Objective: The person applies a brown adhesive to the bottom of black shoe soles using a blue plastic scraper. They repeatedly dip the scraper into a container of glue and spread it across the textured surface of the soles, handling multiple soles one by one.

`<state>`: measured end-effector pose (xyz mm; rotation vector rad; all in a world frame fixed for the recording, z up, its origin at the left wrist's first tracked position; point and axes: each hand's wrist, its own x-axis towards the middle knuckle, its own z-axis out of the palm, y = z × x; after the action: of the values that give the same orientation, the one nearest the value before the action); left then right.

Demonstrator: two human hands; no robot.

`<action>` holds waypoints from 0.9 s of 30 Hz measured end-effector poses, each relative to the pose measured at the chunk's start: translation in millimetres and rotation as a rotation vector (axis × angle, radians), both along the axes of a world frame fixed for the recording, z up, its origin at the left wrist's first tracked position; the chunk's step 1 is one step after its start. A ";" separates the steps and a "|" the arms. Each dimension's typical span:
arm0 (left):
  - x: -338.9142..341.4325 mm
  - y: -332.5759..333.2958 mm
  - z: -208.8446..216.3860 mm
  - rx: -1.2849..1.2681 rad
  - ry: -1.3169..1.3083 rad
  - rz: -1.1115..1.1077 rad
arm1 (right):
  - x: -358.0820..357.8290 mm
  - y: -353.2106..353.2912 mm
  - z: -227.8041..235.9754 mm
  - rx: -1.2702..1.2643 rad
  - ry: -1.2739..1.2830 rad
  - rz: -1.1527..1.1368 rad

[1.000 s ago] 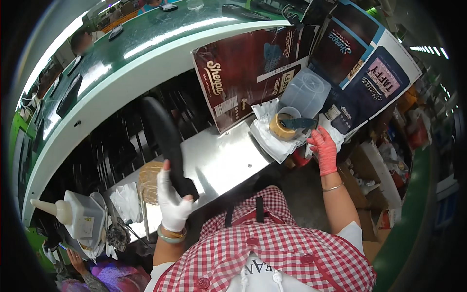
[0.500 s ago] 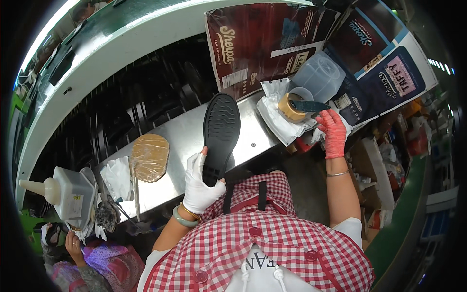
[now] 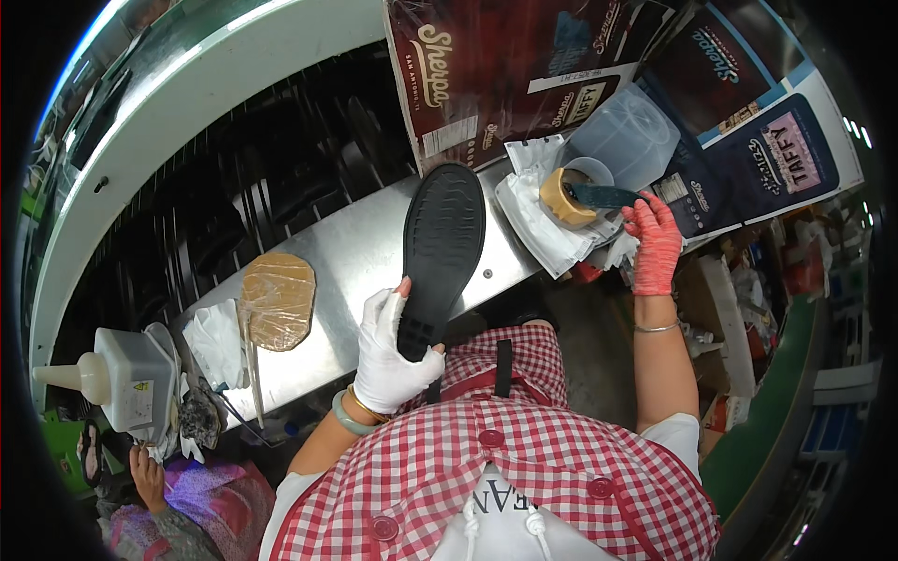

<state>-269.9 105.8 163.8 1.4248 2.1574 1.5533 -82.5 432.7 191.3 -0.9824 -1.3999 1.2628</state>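
A black shoe sole (image 3: 444, 248) is held upright by its heel end in my left hand (image 3: 391, 346), which wears a white glove. Its grooved tread faces up, and it lies over the metal shelf (image 3: 351, 304). My right hand (image 3: 657, 245), in a red glove, pinches one end of a dark flat handle (image 3: 603, 195). The handle's other end reaches into a small cup wrapped in a yellow band (image 3: 559, 203); what is inside is hidden. White packets (image 3: 528, 220) lie under the cup, and a clear plastic tub (image 3: 629, 140) stands beside it.
Dark red cardboard (image 3: 505, 79) stands behind the shelf. To the left are a film-wrapped brown disc (image 3: 279, 301), white cloth (image 3: 215, 341) and a squeeze bottle (image 3: 136, 379) with a long nozzle. Another person's hand (image 3: 147, 477) shows at the lower left. Cartons (image 3: 716, 327) stand at right.
The sole and my left hand have shifted slightly right, and the sole's tread has tilted. My right hand remains at the handle by the cup. The whole view has moved a little.
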 end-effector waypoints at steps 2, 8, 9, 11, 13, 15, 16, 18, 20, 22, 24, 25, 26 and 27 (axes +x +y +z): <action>-0.7 1.1 3.9 0.007 -0.009 -0.018 | -1.6 -0.8 0.2 0.006 0.000 -0.003; -1.3 7.2 6.2 0.043 -0.072 -0.069 | -2.3 2.7 1.5 0.008 0.015 0.019; -1.1 8.9 6.5 0.044 -0.077 -0.083 | -2.1 1.6 2.7 0.011 0.015 0.018; -1.0 12.1 7.6 0.061 -0.066 -0.110 | -0.6 0.5 4.7 0.018 0.011 0.014; -0.4 14.1 9.5 0.068 -0.061 -0.128 | -0.3 0.5 4.9 0.026 0.007 0.014; 0.7 15.6 12.5 0.063 -0.067 -0.144 | 0.5 -0.4 5.9 0.025 0.001 0.010; 1.1 16.1 13.9 0.055 -0.062 -0.146 | 1.2 -0.8 6.3 0.024 -0.001 0.009; 2.0 16.8 16.3 0.038 -0.051 -0.153 | 2.9 0.0 4.5 0.025 0.002 0.012; 3.2 16.9 18.6 0.040 -0.050 -0.161 | 4.1 -0.1 4.3 0.025 -0.001 0.013; 4.1 16.7 17.8 0.034 -0.048 -0.172 | 4.1 -1.5 3.9 0.023 -0.012 0.010; 4.8 15.8 15.5 0.022 -0.047 -0.186 | 4.6 -2.3 3.7 0.020 -0.005 0.009; 5.1 16.6 16.6 0.033 -0.028 -0.181 | 4.8 -2.6 3.6 0.018 -0.002 0.008; 5.1 17.5 19.0 0.044 -0.010 -0.176 | 4.8 -3.1 3.9 0.020 -0.004 0.004; 5.2 18.0 20.1 0.054 0.009 -0.170 | 4.5 -3.8 4.2 0.022 -0.005 0.001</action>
<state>-264.7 123.8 183.8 1.5883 1.9545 1.5573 -78.0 428.9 195.5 -0.9710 -1.4155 1.2436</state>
